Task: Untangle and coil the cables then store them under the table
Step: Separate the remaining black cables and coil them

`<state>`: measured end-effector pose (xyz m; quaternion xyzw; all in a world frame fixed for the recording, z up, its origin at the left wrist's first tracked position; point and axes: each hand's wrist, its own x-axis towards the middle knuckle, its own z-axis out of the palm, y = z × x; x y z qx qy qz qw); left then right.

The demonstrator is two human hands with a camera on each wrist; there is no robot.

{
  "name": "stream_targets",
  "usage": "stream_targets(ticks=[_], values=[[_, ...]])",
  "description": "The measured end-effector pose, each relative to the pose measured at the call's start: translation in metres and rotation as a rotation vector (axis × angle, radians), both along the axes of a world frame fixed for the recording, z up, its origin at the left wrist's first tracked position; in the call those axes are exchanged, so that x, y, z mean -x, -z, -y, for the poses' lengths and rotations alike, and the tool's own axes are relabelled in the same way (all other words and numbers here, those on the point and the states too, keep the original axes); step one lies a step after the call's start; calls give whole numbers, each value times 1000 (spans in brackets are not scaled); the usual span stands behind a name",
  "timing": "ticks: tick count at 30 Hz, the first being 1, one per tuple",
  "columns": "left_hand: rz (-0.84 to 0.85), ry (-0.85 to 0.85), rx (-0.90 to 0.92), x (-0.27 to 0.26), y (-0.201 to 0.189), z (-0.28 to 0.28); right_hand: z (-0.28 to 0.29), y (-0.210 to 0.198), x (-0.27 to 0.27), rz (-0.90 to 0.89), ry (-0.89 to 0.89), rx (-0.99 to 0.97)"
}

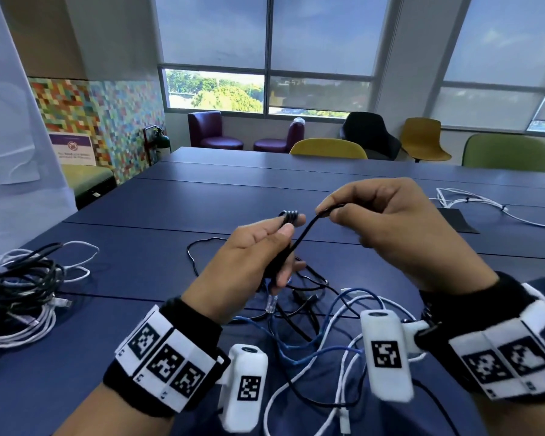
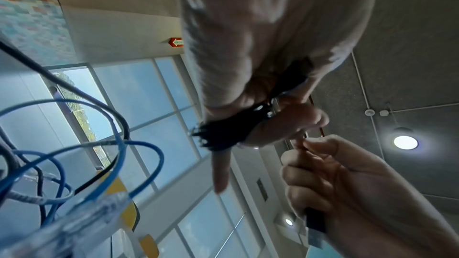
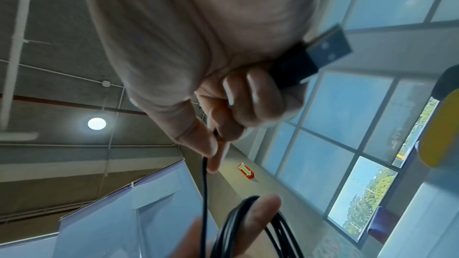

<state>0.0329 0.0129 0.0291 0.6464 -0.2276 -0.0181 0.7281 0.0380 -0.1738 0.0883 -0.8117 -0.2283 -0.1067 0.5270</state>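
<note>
Head view: left hand (image 1: 258,247) grips a thin black cable (image 1: 299,237), several tight loops over its fingers, above the blue table (image 1: 139,215); right hand (image 1: 387,221) pinches the strand. Left wrist view: blue cables (image 2: 99,144) loop nearby. Right wrist view: the curled fingers (image 3: 250,101) also clasp its USB plug (image 3: 313,56).

Head view downward; wrist views upward, close, sharing hands.
</note>
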Motion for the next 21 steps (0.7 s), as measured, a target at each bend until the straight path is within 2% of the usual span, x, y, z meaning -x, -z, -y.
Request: stream_targets(ticks=[5,9,12,14,17,21], values=[[-70,109,-7,2,0,1,-1,5,-4,51,-29,13],[-149,110,26,1,1,2,0,1,2,195,-59,113],[-183,153,62,2,1,2,-1,3,0,352,20,189],[-202,223,83,4,1,2,-3,8,-5,416,78,163],[-182,326,114,7,-1,1,-7,19,-16,431,121,100],[-180,331,151,7,-1,4,-9,29,-25,484,202,125]])
